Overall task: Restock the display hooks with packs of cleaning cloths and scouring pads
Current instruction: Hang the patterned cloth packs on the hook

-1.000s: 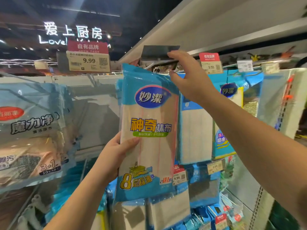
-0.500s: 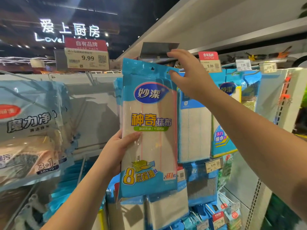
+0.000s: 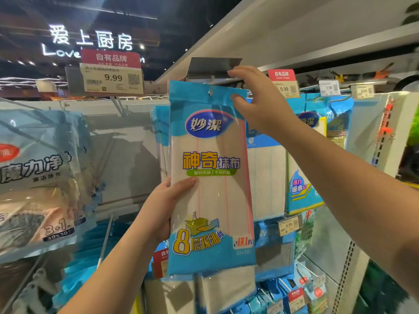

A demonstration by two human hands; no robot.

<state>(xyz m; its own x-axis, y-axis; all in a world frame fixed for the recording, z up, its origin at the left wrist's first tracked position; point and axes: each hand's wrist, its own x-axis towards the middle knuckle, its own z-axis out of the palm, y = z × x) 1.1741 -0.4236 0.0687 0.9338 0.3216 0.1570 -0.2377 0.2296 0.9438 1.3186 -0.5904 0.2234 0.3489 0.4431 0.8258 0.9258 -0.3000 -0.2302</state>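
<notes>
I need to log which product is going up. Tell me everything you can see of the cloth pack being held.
The cloth pack is a tall, flat, clear plastic bag with blue top and bottom bands, holding white cloth with thin red stripes. A hang hole pierces its top band. It hangs upright before the shelf. The left hand grips its left edge; the right hand pinches its top right corner.

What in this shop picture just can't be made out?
- Hook tip: head view, hidden behind the pack and right hand.
- Left hand fingers: behind the pack.
- Flipped-up tag: only its blank back shows.
- Small print on the 9.99 label: too small.
- Left pack: cut by the frame edge.
</notes>
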